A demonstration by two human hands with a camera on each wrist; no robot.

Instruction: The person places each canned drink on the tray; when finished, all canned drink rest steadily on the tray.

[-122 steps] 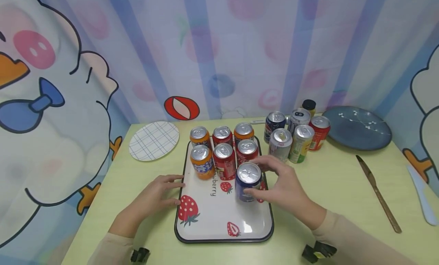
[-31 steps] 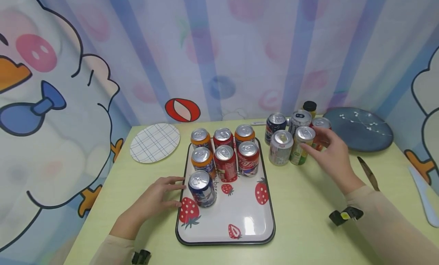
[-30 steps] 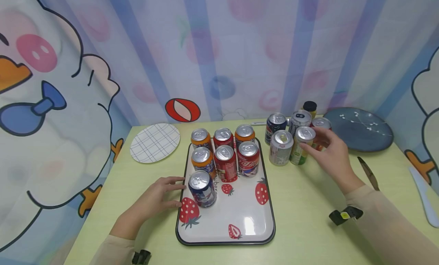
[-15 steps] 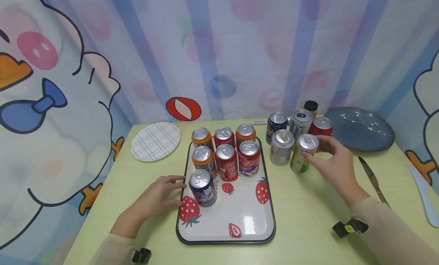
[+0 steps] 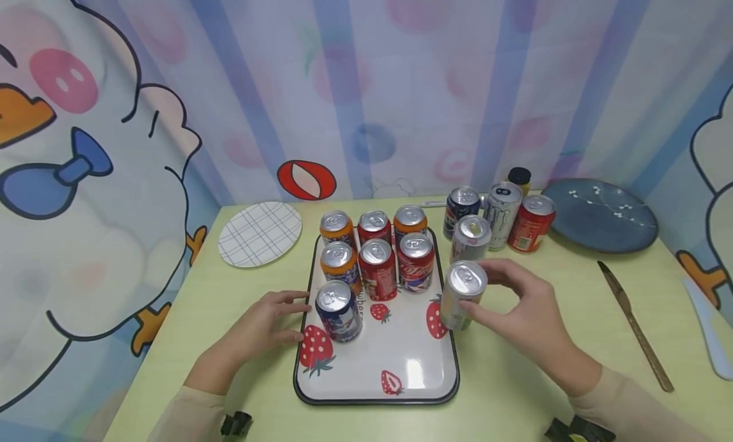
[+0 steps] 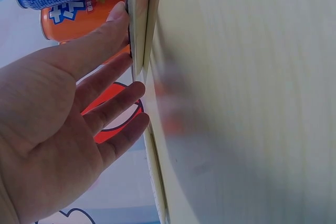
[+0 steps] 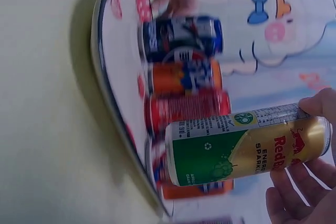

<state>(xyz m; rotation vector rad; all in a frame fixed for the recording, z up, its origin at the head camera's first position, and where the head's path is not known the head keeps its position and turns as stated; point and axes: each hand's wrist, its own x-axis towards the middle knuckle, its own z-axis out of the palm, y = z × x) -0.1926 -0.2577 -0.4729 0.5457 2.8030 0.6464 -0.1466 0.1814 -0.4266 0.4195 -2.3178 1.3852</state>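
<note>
My right hand (image 5: pixel 523 311) grips a green and gold Red Bull can (image 7: pixel 247 148) near its top, thumb on one side and fingers on the other. In the head view the can overlaps the right rim of the strawberry-print tray (image 5: pixel 395 356), held upright. My left hand (image 5: pixel 258 327) rests its relaxed fingertips at the tray's left rim. Just inside that rim stands a blue Pepsi can (image 5: pixel 339 315). Behind it are two rows of cans, among them an orange can (image 5: pixel 341 270), a red can (image 5: pixel 377 273) and a red Coca-Cola can (image 5: pixel 416 267).
Right of the tray stand a silver can (image 5: pixel 471 235), a dark blue can (image 5: pixel 461 213), a tall white can (image 5: pixel 501 216) and a red can (image 5: pixel 531 224). A dark plate (image 5: pixel 601 219), a brown knife (image 5: pixel 635 324) and a checked plate (image 5: pixel 260 234) lie farther out.
Four seconds ago my right hand held the Pepsi can, which now stands at the tray's left. It has since taken the Red Bull can from the group and carried it left and nearer.
</note>
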